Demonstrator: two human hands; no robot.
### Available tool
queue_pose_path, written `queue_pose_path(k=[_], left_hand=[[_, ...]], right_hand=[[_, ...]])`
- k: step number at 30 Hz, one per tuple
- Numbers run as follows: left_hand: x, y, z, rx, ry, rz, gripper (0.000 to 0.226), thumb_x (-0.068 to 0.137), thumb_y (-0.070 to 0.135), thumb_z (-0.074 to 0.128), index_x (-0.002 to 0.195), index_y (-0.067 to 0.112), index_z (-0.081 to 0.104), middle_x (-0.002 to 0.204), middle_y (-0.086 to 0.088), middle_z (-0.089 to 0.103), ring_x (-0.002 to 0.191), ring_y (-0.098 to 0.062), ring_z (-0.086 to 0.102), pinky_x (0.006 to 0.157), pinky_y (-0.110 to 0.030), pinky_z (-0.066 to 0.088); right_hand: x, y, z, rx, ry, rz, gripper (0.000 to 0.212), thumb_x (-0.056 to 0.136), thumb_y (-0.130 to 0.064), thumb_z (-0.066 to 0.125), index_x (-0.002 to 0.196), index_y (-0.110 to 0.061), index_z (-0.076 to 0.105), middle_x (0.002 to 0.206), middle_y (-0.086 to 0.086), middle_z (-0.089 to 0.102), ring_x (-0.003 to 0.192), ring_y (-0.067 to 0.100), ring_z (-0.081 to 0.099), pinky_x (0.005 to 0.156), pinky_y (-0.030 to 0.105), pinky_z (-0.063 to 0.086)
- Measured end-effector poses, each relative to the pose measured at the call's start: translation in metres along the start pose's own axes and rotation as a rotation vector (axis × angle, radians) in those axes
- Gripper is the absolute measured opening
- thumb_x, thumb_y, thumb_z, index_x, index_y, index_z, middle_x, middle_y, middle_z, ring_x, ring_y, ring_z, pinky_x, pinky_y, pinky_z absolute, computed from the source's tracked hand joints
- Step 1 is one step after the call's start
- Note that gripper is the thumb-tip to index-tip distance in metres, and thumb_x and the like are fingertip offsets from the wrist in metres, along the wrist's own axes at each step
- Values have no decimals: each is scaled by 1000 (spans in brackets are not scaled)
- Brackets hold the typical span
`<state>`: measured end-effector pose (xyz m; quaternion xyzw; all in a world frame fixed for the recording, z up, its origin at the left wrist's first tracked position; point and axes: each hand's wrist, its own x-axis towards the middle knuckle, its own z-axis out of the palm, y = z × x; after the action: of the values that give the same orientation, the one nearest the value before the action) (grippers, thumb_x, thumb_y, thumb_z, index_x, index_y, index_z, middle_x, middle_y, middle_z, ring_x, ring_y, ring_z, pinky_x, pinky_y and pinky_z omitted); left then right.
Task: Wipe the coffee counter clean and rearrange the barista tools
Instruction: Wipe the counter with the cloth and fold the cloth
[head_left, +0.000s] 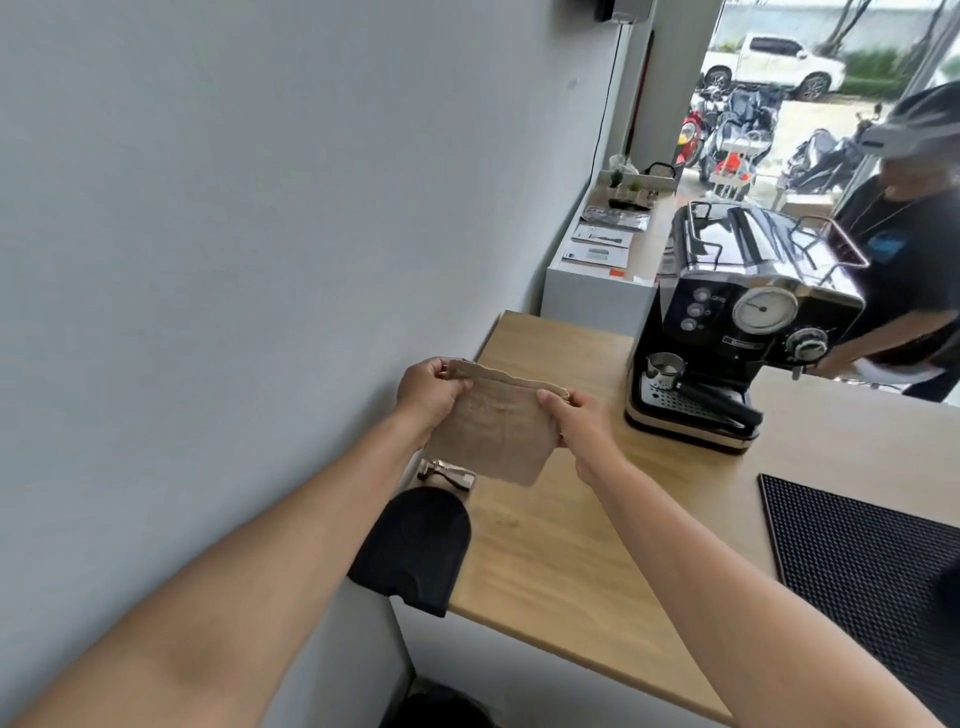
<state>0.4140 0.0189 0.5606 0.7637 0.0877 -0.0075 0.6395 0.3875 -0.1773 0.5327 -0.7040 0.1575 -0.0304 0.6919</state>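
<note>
Both hands are holding a beige cloth (491, 431) up in the air above the wooden surface (597, 530), close to the grey wall (208, 260). The left hand (428, 395) is pinching the cloth's upper left corner, fingers curled closed around the edge, while the right hand (582, 421) is gripping the right side with the thumb lying over the front of the fabric. The cloth is hanging stretched between them, its lower edge dangling just over a small metal barista tool (449, 473) that is lying by the wall. Just nearer the camera, a black tamping mat (413, 551) is sitting at the surface's left end, its front lip hanging over the edge. A black espresso machine (727, 332) is standing farther back on the surface, with a portafilter (696, 389) resting on its drip tray. A black rubber bar mat (867, 566) is lying at the right side. Another person in a dark shirt (909, 260) is standing behind the machine.
</note>
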Motion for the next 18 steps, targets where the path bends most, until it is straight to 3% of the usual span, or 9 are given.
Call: queue_pose_path(k=[4, 9, 13, 18], left_hand=[[51, -8, 20, 82, 14, -7, 15, 80, 8, 73, 83, 22, 70, 88, 1, 71, 87, -20, 67, 88, -36, 55], [98, -23, 42, 217, 12, -45, 19, 87, 9, 65, 104, 16, 70, 102, -3, 73, 96, -22, 67, 91, -35, 52], [125, -29, 58, 376, 23, 12, 28, 88, 6, 63, 113, 15, 69, 112, -4, 72, 106, -21, 65, 93, -28, 48], [160, -33, 79, 560, 5, 75, 40, 88, 5, 57, 124, 21, 63, 118, -2, 70, 113, -23, 63, 97, -32, 48]], right_hand=[[45, 4, 2, -27, 33, 53, 14, 89, -21, 71, 95, -9, 70, 83, 3, 69, 70, 15, 62, 55, 30, 54], [97, 17, 9, -84, 22, 95, 13, 87, -21, 72, 78, -13, 68, 76, 6, 65, 70, 19, 60, 64, 38, 54], [135, 28, 11, -178, 40, 95, 17, 84, -26, 72, 72, -17, 64, 68, 0, 58, 69, 18, 52, 66, 35, 44], [174, 31, 6, -354, 58, 65, 4, 89, -24, 68, 91, -25, 66, 82, -9, 65, 85, 14, 61, 74, 27, 44]])
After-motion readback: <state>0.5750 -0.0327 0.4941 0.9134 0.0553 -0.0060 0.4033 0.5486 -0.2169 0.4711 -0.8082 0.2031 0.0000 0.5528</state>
